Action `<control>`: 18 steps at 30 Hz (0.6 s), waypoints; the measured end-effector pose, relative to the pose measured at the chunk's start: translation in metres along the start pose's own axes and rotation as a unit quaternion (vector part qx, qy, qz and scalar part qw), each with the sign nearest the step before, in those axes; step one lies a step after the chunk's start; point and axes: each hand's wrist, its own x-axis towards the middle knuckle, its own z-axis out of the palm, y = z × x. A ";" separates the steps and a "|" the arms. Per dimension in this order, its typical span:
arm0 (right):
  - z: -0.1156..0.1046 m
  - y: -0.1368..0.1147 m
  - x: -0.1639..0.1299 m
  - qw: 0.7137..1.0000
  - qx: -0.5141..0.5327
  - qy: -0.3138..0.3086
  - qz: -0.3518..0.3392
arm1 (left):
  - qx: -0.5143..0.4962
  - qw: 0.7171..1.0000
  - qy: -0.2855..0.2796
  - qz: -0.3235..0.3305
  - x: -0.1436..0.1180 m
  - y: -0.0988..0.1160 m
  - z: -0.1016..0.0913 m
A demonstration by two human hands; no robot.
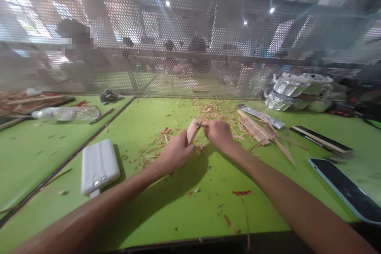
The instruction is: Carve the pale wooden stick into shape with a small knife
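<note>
My left hand (175, 151) grips a small flat piece of light wood (192, 131), held upright over the green table (190, 202). My right hand (219, 133) is closed around a small tool whose dark tip (201, 126) touches the top of the wood piece. Both hands meet at the table's middle. Wood shavings (208, 111) lie scattered around and behind them.
A white power bank (99, 165) lies at left, a phone (347, 188) at right. Wooden strips (257, 129), a metal strip (260, 115) and a dark flat bar (321, 139) lie to the right. Foil containers (294, 89) sit by the perforated screen (190, 47). A plastic bottle (67, 113) lies far left.
</note>
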 end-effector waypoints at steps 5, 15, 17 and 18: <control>-0.001 -0.003 0.001 0.999 -0.037 0.006 0.014 | 0.050 0.999 0.009 0.007 0.002 -0.002 0.001; 0.004 0.003 0.019 0.996 -0.086 0.002 -0.030 | 0.092 0.994 -0.017 -0.059 -0.002 0.007 -0.001; 0.007 0.005 0.026 0.996 -0.084 0.006 -0.041 | 0.067 0.994 -0.028 -0.079 -0.001 0.008 -0.002; 0.008 0.005 0.029 0.996 -0.082 0.008 -0.047 | 0.055 0.994 -0.034 -0.087 0.001 0.008 -0.003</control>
